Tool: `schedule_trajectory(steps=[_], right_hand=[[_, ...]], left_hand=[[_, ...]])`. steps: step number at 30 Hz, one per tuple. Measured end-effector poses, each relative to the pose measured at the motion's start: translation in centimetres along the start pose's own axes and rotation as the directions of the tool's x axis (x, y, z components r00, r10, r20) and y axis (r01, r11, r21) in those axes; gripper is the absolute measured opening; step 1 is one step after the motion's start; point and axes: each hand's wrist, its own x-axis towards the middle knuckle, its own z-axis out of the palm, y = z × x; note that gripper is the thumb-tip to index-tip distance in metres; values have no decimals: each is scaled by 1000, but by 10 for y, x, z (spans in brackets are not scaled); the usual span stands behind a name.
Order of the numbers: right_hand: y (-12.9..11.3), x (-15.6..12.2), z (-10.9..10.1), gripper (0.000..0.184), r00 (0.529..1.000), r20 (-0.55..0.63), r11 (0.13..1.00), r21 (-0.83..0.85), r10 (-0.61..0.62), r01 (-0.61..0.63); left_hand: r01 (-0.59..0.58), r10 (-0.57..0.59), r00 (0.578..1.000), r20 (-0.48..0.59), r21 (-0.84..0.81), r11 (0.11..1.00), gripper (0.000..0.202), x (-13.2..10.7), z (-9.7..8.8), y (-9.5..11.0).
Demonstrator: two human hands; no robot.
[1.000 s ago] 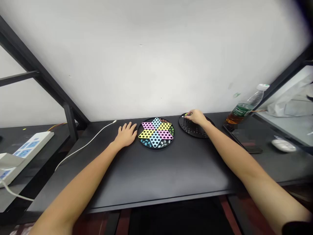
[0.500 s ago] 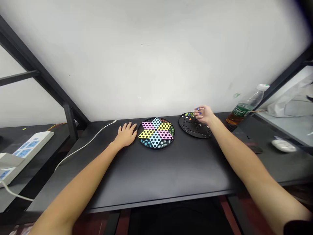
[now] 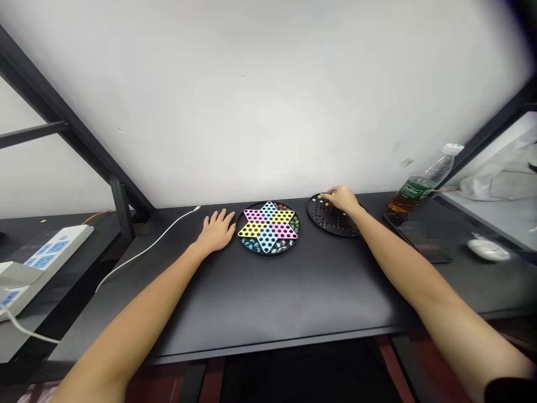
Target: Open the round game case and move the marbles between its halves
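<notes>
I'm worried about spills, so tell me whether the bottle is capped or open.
Capped. A white cap sits atop the bottle, which holds some amber liquid; how tight the cap is, I cannot tell.

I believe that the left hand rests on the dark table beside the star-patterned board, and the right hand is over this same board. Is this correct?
Not quite: the head view shows the right hand over the other round black board. The left hand does rest on the dark table beside the star-patterned board.
</notes>
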Motion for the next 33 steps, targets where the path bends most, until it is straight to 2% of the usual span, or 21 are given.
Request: schedule_trajectory(steps=[3, 10, 15, 18, 21, 24, 27, 29, 30, 31, 33], right_hand=[[0, 1, 1, 35, 1000, 18, 996, -92, -2, 4], [3, 4, 4, 22, 998, 60, 990, -138, -9, 17], [5, 7, 2, 19, 999, 19, 995, -83, -46, 47], [5, 7, 0, 22, 997, 50, 995, -76, -64, 68], [3, 5, -1, 25, 995, 96, 995, -90, -37, 45], [-1, 1, -2, 21, 996, 84, 996, -83, -14, 21], [-5, -1, -3, 16, 998, 46, 997, 75, 31, -35], [-8, 0, -7, 19, 989, 81, 931, 337, 122, -142], [-9, 0, -10, 21, 978, 140, 846, 493, 156, -205], [-10, 1, -14, 22, 962, 223, 728, 632, 157, -265], [-11, 1, -23, 23, 923, 381, 464, 808, 58, -362]], left_hand=[[-1, 1, 1000, 4, -1, 1000, 60, 0, 0, 0], [0, 0, 1000, 9, -5, 1000, 60, -1, -2, 2], [-1, 1, 1000, 3, -1, 1000, 59, 0, -1, 1], [2, -2, 1000, 5, 2, 1000, 59, 0, -1, 1], [1, -1, 1000, 7, 4, 1000, 59, -1, -2, 2], [1, -1, 1000, 4, 11, 1000, 59, 0, -2, 1], [1, -1, 1000, 5, 14, 1000, 59, 0, -1, 1], [2, -2, 1000, 8, 12, 1000, 59, 0, -1, 1], [3, -3, 1000, 8, 13, 1000, 59, 0, -1, 1], [4, -4, 1000, 8, 15, 1000, 59, 0, -1, 1], [6, -7, 1000, 8, 23, 1000, 59, 0, -2, 2]])
